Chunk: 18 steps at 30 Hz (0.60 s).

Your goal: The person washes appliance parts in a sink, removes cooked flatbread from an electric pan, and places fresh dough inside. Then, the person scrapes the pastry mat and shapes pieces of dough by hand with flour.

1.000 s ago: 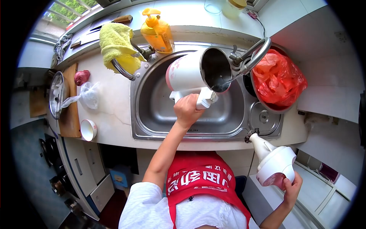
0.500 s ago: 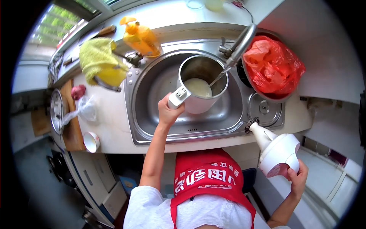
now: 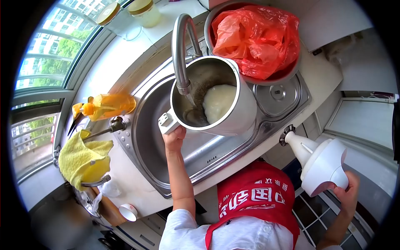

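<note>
Jug [image 3: 246, 106] has moved farther under the tap [image 3: 179, 54], so water [image 3: 191, 99] falls well inside, left hand [image 3: 175, 139] clasping its eight-o'clock handle [image 3: 168, 122], right hand [image 3: 349, 189] gripping the machine head [image 3: 323, 166] at four o'clock.

Large white characters [image 3: 256, 195] on the red apron [image 3: 246, 178] read "中国"; the rest is unclear.

Yellow cloth [image 3: 83, 160] draped over metal pipe [image 3: 100, 133]. Orange pump bottle [image 3: 111, 107] near it. Red plastic bag [image 3: 256, 41] heaped in round basin [image 3: 289, 69]. Two lidded jars [image 3: 146, 18] near barred window [image 3: 68, 48]. White cup [image 3: 128, 212] on worktop [image 3: 135, 187].
</note>
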Motion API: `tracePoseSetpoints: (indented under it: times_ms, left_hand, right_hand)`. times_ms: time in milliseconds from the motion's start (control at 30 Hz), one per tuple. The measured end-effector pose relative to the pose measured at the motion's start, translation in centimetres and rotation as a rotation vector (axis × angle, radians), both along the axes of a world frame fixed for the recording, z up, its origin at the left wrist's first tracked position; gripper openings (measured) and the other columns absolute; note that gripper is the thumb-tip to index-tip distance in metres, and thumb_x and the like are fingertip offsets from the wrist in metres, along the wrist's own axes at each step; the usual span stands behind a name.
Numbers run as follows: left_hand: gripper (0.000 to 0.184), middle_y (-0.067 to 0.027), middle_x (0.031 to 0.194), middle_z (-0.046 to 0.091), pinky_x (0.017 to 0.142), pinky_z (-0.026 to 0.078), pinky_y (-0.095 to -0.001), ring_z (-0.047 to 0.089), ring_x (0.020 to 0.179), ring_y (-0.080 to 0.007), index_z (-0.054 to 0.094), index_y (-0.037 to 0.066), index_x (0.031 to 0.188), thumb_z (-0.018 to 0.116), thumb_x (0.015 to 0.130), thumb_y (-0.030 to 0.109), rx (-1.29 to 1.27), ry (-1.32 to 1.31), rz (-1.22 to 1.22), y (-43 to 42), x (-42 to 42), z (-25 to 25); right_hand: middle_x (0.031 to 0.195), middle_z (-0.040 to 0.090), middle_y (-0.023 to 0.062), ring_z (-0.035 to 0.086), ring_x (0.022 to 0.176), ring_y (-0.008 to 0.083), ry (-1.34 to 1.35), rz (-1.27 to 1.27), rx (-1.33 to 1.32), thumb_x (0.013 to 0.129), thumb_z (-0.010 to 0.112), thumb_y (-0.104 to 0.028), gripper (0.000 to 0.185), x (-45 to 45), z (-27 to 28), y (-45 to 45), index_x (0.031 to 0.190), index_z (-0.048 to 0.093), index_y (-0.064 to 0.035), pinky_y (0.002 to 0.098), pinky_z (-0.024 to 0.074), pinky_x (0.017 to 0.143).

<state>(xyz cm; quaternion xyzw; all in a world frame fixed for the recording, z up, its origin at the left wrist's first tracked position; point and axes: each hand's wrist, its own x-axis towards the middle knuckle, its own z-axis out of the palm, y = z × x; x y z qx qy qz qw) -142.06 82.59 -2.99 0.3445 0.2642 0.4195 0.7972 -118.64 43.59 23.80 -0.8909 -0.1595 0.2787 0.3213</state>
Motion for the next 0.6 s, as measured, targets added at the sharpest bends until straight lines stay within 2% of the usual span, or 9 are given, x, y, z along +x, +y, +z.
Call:
tracePoseSetpoints:
  times_ms: [100,133,167,200,267,367,433,467,600]
  left_hand:
    - [0.057,-0.0014,0.068,0.055,0.039,0.030,-0.0210,0.041,0.043,-0.0071,0.050,-0.003,0.118,0.068,0.065,0.007,-0.013,-0.018,-0.073,0.5,0.2,-0.3]
    - [0.046,-0.0013,0.067,0.054,0.040,0.032,-0.0206,0.044,0.045,-0.0076,0.055,-0.002,0.106,0.067,0.062,0.005,-0.036,0.018,-0.021,0.5,0.5,0.3]
    - [0.046,-0.0013,0.067,0.054,0.040,0.032,-0.0206,0.044,0.045,-0.0076,0.055,-0.002,0.106,0.067,0.062,0.005,-0.031,0.018,-0.018,0.6,0.4,0.5]
    - [0.038,-0.0011,0.066,0.054,0.041,0.033,-0.0205,0.046,0.049,-0.0074,0.057,-0.001,0.096,0.066,0.059,0.004,0.073,0.103,-0.014,0.6,0.3,0.7]
    - [0.018,-0.0003,0.065,0.053,0.049,0.038,-0.0207,0.050,0.059,-0.0062,0.055,0.003,0.070,0.063,0.054,-0.001,0.220,0.255,-0.006,0.6,-0.1,1.6]
    - [0.016,0.0013,0.066,0.053,0.058,0.038,-0.0208,0.050,0.063,-0.0052,0.058,0.001,0.072,0.068,0.059,0.002,0.369,0.475,0.007,-1.1,-1.1,3.8]
    - [0.020,-0.0003,0.070,0.057,0.059,0.040,-0.0212,0.051,0.064,-0.0066,0.062,0.000,0.076,0.073,0.061,0.004,0.490,0.558,0.099,-3.1,-0.8,5.6]
    - [0.021,-0.0013,0.070,0.057,0.059,0.041,-0.0216,0.052,0.063,-0.0072,0.062,0.000,0.078,0.074,0.061,0.003,0.503,0.611,0.098,-3.9,-1.3,5.6]
    - [0.028,-0.0079,0.071,0.061,0.061,0.045,-0.0252,0.057,0.062,-0.0145,0.063,0.000,0.085,0.074,0.060,0.004,0.634,0.768,0.152,-5.4,-3.0,5.5]
  right_hand:
    - [0.073,0.052,0.0009,0.047,0.066,0.0098,-0.012,-0.031,-0.009,0.059,0.071,-0.025,0.038,-0.4,0.5,-0.6,0.082,0.058,0.0035,0.0249,0.0369,0.059]
    - [0.073,0.053,0.0010,0.047,0.066,0.0101,0.017,-0.034,-0.030,0.059,0.072,-0.028,0.041,-0.6,0.9,-0.5,0.082,0.059,0.0036,0.0249,0.0368,0.059]
    - [0.074,0.053,0.0011,0.047,0.067,0.0104,0.044,-0.036,-0.049,0.060,0.073,-0.031,0.043,-1.1,1.0,-0.5,0.082,0.059,0.0036,0.0250,0.0367,0.060]
    - [0.073,0.053,0.0010,0.047,0.067,0.0103,0.018,-0.008,-0.048,0.061,0.075,-0.042,0.052,-1.2,0.9,-1.0,0.083,0.059,0.0034,0.0247,0.0363,0.060]
    - [0.074,0.053,0.0013,0.048,0.067,0.0103,0.012,0.009,-0.051,0.062,0.076,-0.046,0.056,-1.5,1.2,-1.5,0.083,0.059,0.0033,0.0248,0.0362,0.060]
    - [0.074,0.054,0.0019,0.049,0.069,0.0104,-0.111,0.064,-0.029,0.062,0.076,-0.055,0.064,-1.7,1.2,-2.3,0.082,0.059,0.0030,0.0254,0.0357,0.059]
    - [0.070,0.053,0.0008,0.049,0.065,0.0097,-0.085,0.121,-0.001,0.062,0.076,-0.053,0.061,-1.4,1.4,-1.3,0.080,0.059,0.0026,0.0246,0.0343,0.056]
    - [0.066,0.051,-0.0008,0.046,0.060,0.0082,0.079,0.145,-0.003,0.063,0.076,-0.049,0.056,-1.1,2.2,1.0,0.077,0.058,0.0025,0.0233,0.0322,0.052]
    - [0.063,0.049,-0.0020,0.043,0.058,0.0064,0.035,0.162,0.061,0.064,0.075,-0.046,0.053,-1.3,1.2,2.8,0.076,0.057,0.0029,0.0224,0.0304,0.050]
